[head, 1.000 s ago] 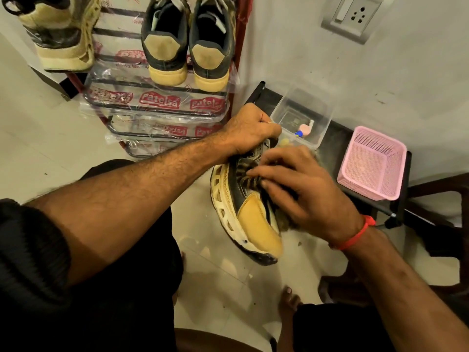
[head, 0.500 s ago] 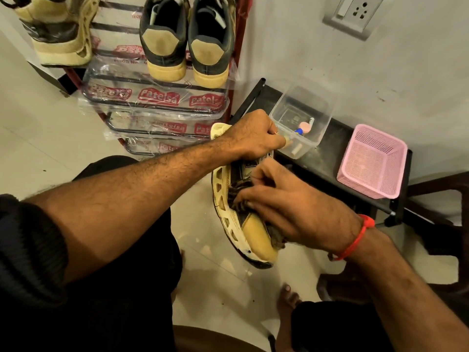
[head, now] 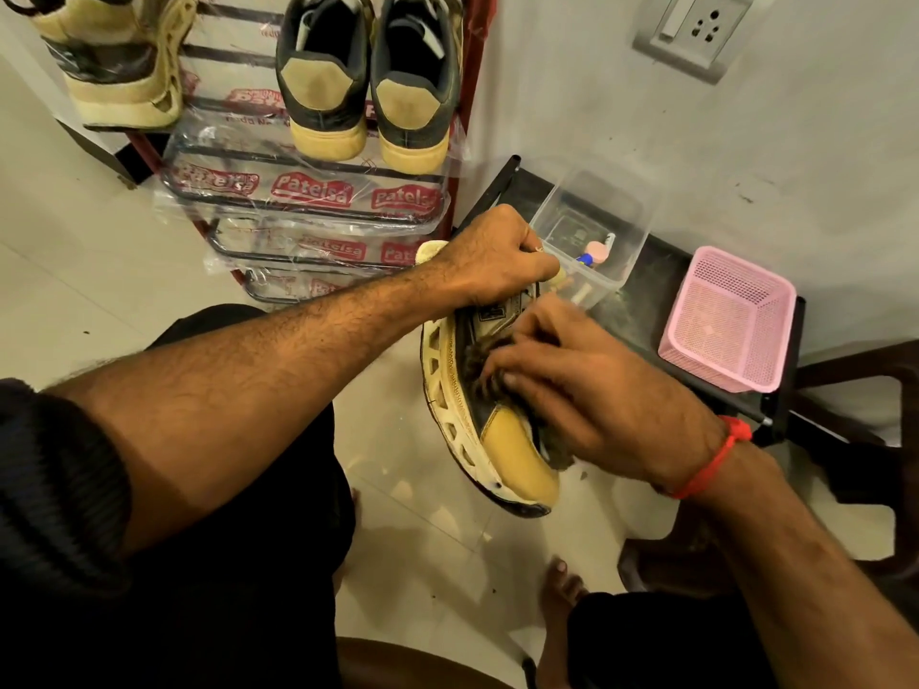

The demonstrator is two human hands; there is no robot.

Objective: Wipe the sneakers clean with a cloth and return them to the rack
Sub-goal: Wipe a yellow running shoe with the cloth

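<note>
At the centre of the frame the person holds a yellow-and-black sneaker with a cream cut-out sole [head: 490, 435] in the air above the pale tiled floor [head: 89, 271], its toe pointing toward the bottom of the frame and its sole turned to the left. The left hand [head: 490, 261] grips the upper, heel end of the sneaker, its fingers curled round it. The right hand [head: 582, 390] presses a dark, fuzzy cloth [head: 485, 360] against the sneaker's black side panel; its fingers are bent over the cloth and pinch it, though motion blur hides their exact lie. A red thread band [head: 716, 460] circles the right wrist. At the upper left stands a red-framed shoe rack with plastic-wrapped shelves printed in red [head: 308, 196]; on it rest a pair of dark grey sneakers with tan heels [head: 368, 77] and, further left, a cream-and-olive sneaker [head: 114, 57]. At the right, a low black desk [head: 661, 271] against the white wall carries a clear plastic box [head: 597, 231] and a pink mesh plastic basket [head: 726, 320], well apart.
</note>
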